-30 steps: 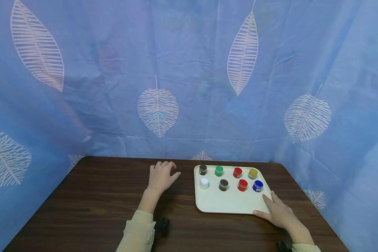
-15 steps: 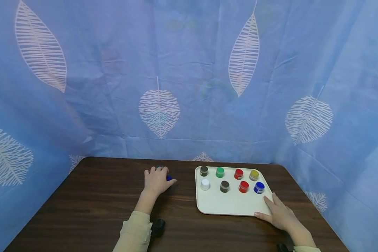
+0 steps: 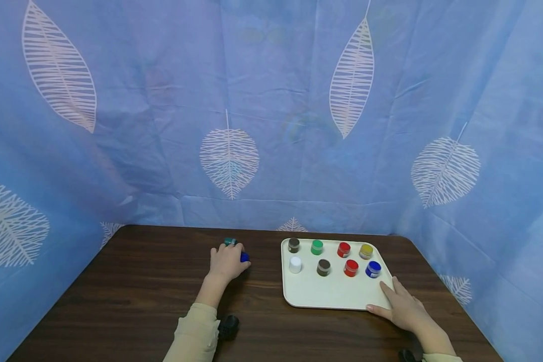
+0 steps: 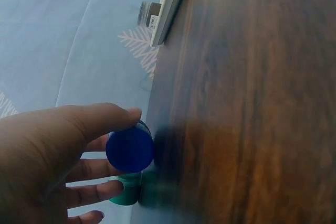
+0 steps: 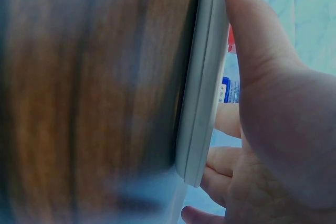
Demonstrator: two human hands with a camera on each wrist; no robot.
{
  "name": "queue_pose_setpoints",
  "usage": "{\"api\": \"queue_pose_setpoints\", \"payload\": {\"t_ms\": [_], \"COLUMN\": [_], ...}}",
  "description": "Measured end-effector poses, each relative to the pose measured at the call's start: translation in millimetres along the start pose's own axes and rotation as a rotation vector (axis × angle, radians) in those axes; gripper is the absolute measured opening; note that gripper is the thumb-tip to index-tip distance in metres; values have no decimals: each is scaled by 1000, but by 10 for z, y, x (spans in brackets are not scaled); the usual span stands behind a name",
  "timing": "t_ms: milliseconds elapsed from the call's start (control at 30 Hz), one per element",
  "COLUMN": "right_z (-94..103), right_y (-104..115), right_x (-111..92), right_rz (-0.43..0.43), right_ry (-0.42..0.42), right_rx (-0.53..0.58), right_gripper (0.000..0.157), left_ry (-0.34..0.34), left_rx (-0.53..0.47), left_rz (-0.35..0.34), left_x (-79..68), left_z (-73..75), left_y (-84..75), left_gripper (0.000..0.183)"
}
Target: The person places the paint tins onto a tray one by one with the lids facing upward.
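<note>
In the left wrist view, my left hand (image 4: 58, 145) pinches a small blue paint jar (image 4: 130, 149) between thumb and fingers, close over the dark wooden table. A green paint jar (image 4: 126, 192) stands just beyond it, partly behind the fingers. From the head view, my left hand hides most of the blue jar, and the green jar's teal lid (image 3: 230, 241) shows past the fingertips. My right hand (image 3: 403, 306) rests with extended fingers on the near right corner of a white tray (image 3: 326, 296). Seen from the right wrist, its thumb (image 5: 257, 30) lies along the tray's edge.
Two rows of small jars stand on the tray, among them a white one (image 3: 295, 264), a yellow one (image 3: 366, 251), a green one (image 3: 317, 247) and another blue one (image 3: 373, 269). A blue leaf-patterned curtain (image 3: 271, 151) hangs behind the table (image 3: 131, 291).
My left hand has moved slightly left and down onto the blue jar and closed its fingers on it. The blue and green jars now show past it. My right hand stays at the tray corner.
</note>
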State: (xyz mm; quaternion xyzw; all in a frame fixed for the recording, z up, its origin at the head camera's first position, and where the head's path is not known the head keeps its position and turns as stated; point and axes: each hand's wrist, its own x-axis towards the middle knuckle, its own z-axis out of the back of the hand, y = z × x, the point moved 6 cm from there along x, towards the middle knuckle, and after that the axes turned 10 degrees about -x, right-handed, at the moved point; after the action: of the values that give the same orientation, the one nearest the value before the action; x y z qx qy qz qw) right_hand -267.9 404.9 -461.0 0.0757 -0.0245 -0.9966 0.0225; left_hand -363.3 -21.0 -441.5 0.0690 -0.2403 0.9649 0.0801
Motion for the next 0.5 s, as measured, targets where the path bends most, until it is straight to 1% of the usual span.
{"api": "queue_pose_setpoints", "payload": {"t_ms": [500], "right_z": [-38], "right_y": [-27], "right_x": [22], "right_rz": [-4], "right_ry": [-3], "right_rx": [-10], "right_gripper": [101], "left_ry": [-31], "left_rx": [-2], "left_rz": [-85], "left_x": [-4], "left_z": [-8], "left_y": [-128], "left_gripper": [28]}}
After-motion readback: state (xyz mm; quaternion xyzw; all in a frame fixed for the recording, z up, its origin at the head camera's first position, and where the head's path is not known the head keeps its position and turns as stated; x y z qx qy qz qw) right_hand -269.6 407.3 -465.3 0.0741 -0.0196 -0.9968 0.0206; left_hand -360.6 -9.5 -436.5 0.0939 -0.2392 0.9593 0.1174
